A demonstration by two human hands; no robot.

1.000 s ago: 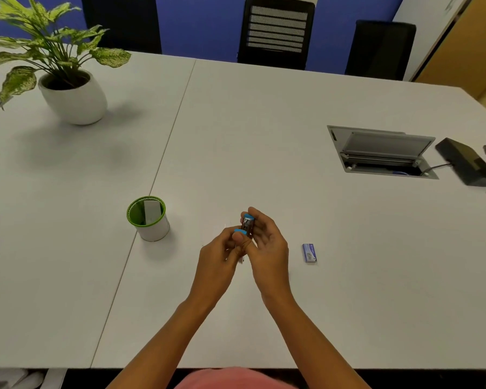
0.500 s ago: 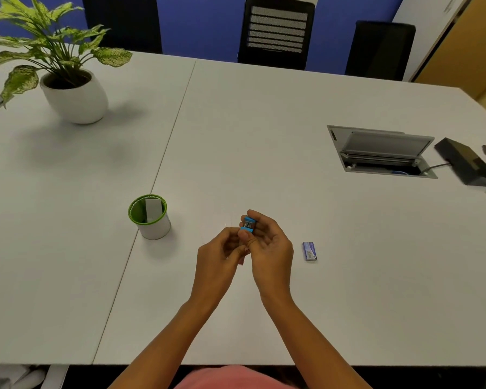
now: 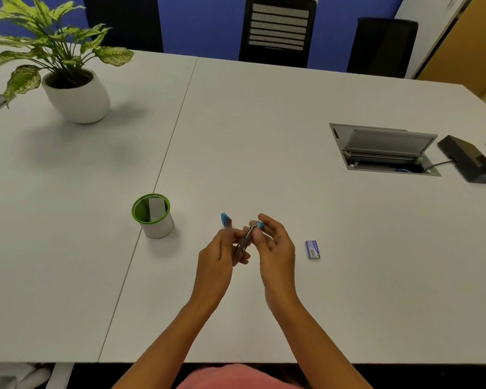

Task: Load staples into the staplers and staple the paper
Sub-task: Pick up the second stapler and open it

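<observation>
Stapler (image 3: 246,240): held in the air just above the surface (image 3: 264,136), between both hands, directly in front of the body. Closed half a second ago, only a blue end showing between the fingers; now hinged apart, blue cover (image 3: 224,219) swung up and out to the left, metal magazine exposed and angled up to the right. Judged result: loading channel accessible; no staples visible inside. Staple box (image 3: 312,249) lying flat on the surface, near the right hand (image 3: 275,248), untouched.

Left hand (image 3: 216,256): palm turned inward, fingers curled round the lower body of the stapler; grip clamped on it. Right hand: wrist raised, thumb and forefinger pinching the far end of the magazine at its blue tip, remaining fingers loosely spread; grip likewise clamped on the stapler.

Probable next step: free the right hand and fetch a strip from the staple box. Probable paper: pale sheet (image 3: 155,210) standing in the green-rimmed cup (image 3: 163,228), well apart to the left; not confirmable.
</observation>
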